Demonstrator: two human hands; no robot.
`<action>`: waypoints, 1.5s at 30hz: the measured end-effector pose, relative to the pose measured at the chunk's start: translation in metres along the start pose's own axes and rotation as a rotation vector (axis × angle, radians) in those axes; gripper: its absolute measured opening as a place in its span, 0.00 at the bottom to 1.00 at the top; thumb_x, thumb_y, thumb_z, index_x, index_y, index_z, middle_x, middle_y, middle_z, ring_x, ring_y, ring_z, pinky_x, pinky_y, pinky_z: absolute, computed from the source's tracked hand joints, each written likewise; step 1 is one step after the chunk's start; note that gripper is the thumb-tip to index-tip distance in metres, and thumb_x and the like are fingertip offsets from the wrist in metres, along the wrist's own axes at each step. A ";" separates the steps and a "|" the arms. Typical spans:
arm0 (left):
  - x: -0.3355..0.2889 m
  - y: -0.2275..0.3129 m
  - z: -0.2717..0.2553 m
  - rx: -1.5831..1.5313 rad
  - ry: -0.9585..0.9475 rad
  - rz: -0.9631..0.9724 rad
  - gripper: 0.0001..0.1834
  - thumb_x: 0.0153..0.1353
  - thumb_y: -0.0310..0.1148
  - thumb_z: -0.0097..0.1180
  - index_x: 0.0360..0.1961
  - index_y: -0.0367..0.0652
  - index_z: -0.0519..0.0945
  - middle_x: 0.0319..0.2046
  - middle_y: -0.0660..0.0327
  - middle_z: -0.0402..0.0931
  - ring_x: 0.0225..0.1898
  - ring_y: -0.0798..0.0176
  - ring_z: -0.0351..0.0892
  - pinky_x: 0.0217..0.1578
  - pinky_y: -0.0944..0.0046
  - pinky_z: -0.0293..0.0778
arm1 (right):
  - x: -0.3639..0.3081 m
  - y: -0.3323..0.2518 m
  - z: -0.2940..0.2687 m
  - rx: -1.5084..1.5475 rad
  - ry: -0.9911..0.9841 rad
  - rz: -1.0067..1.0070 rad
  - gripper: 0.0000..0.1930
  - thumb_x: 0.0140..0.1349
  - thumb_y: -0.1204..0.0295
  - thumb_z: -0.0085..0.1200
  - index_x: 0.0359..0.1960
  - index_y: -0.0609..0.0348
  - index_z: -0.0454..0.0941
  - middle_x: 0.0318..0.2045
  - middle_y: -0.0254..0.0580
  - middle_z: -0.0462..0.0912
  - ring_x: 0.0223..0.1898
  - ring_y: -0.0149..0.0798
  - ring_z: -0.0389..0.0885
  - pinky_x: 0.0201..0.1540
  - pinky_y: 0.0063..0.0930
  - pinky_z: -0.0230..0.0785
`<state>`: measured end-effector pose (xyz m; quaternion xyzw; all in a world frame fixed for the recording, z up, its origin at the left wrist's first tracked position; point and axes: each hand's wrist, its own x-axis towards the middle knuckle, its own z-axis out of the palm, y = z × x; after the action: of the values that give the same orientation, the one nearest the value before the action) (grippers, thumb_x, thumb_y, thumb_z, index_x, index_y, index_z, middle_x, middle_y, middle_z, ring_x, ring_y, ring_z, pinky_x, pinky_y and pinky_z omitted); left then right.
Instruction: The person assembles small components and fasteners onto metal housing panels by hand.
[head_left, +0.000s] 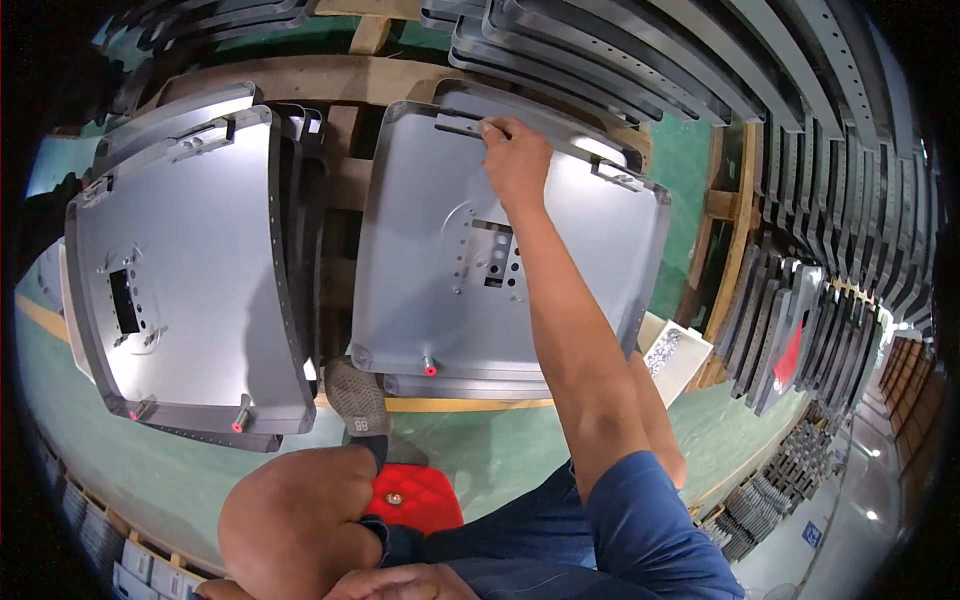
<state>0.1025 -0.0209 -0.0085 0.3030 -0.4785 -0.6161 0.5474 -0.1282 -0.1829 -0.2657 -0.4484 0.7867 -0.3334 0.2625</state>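
Note:
My right hand (pixel 515 160) reaches far forward, its fingers pinched together at the right end of a dark slotted bracket (pixel 458 122). That bracket sits along the far edge of a grey sheet-metal panel (pixel 420 270). Whatever lies between the fingertips is too small to make out. A second bracket (pixel 616 176) is at the panel's far right corner. Near the panel's front edge stands a metal post with a red end (pixel 430 367). At the lower edge of the picture my left hand (pixel 405 583) is partly cut off, fingers curled; its contents are hidden.
Another stack of grey panels (pixel 190 290) stands to the left. Under the stacks lies a wooden pallet (pixel 300 80). A white box of small metal parts (pixel 675 355) is at the right. Racked metal parts (pixel 810 190) line the right side. My shoe (pixel 355 395) and a red stool (pixel 420 495) are near.

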 end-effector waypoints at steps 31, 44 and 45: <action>-0.023 0.029 0.001 -0.906 0.034 -0.906 0.22 0.66 0.40 0.31 0.30 0.32 0.71 0.30 0.47 0.71 0.30 0.57 0.75 0.34 0.65 0.72 | -0.001 0.004 0.010 -0.624 0.061 -0.460 0.05 0.53 0.74 0.48 0.29 0.64 0.72 0.30 0.50 0.77 0.36 0.50 0.75 0.39 0.38 0.70; -0.020 0.043 0.000 -0.599 0.270 -1.209 0.22 0.65 0.43 0.33 0.32 0.33 0.71 0.30 0.49 0.73 0.32 0.56 0.76 0.34 0.62 0.75 | -0.008 -0.030 -0.013 -0.843 -0.159 -0.295 0.09 0.53 0.72 0.47 0.35 0.63 0.69 0.28 0.51 0.79 0.31 0.50 0.79 0.34 0.40 0.72; -0.021 0.045 0.003 -0.485 0.399 -1.196 0.22 0.63 0.44 0.36 0.28 0.33 0.72 0.28 0.48 0.73 0.30 0.54 0.77 0.31 0.61 0.77 | -0.022 -0.050 -0.022 -0.738 -0.179 -0.321 0.10 0.54 0.71 0.46 0.36 0.63 0.69 0.27 0.51 0.79 0.30 0.49 0.79 0.33 0.41 0.72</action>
<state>0.1221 0.0026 0.0311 0.4923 0.0338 -0.8353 0.2425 -0.1069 -0.1756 -0.2113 -0.6566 0.7477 -0.0254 0.0960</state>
